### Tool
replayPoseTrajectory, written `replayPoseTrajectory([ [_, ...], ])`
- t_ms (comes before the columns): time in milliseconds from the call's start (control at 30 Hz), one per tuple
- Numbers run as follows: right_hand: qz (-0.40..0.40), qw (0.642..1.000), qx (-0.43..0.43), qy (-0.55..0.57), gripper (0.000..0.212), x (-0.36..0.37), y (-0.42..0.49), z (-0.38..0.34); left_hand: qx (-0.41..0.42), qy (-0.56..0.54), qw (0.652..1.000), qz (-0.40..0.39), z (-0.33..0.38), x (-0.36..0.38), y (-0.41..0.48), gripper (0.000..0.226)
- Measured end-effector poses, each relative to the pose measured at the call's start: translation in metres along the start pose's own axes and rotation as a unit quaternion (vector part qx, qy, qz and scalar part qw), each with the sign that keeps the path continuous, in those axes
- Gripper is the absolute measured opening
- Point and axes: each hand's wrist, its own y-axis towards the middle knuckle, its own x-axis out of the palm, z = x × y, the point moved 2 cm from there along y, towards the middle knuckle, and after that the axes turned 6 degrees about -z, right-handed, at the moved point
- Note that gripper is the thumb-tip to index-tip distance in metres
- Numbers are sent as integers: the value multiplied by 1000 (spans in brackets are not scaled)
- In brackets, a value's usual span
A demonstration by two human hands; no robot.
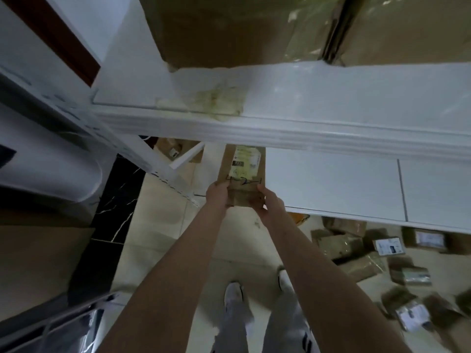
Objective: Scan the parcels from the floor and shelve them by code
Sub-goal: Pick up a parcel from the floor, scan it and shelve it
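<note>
- The left hand (218, 195) and right hand (268, 203) grip one brown parcel (243, 174) between them. Each hand is curled round a side of its near end, with fingers wrapped under and thumbs on top.
- The parcel is in the air just ahead of both hands. Its far end passes below the front edge of the upper shelf board (280, 128), beside the left end of the lower shelf board (331, 184).
- Holding the near end from both sides probably keeps the long pack level and lets the arms push it straight in. I judge this to be the shelving step, with the slot already chosen.
- The parcel's long axis runs away from the hands towards the shelf, roughly in line with the forearms. The end with the label (246, 161) leads, and the plain end sits in the palms.
- The label faces up, and a handwritten mark just beyond the fingertips can be read from above. That suggests the parcel is turned so its code stays readable while it goes in.
- Above and beyond the hands, a large cardboard box (216, 29) takes up the upper board.
- Below and to the right of the right hand, loose parcels (356, 250) lie scattered on the floor (163, 225), so much of the task remains.
- The person's shoes (233, 294) stand on the floor well below the hands, close to the shelf.
</note>
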Motion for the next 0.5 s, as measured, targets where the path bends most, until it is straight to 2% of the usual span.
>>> replayPoseTrajectory([
  [67, 12, 1000, -5, 13, 5, 0, 12, 10, -11, 21, 1000, -9, -9, -5, 7, 36],
  [133, 20, 999, -20, 30, 3, 4, 23, 15, -7, 29, 999, -15, -20, -8, 22, 43],
  [233, 30, 998, -47, 35, 28, 10, 40, 17, 23, 17, 1000, -13, -24, -5, 38, 52],
  [267, 28, 998, -53, 28, 30, 11, 45, 16, 36, 21, 999, -8, -22, -3, 41, 57],
  [400, -26, 998, -60, 23, 13, 19, 58, 8, 68, 24, 997, 1, -14, 6, 51, 63],
  [500, -65, 994, -80, 38, 28, 21, 64, 7, 86, 59, 994, 35, -12, 11, 61, 68],
])
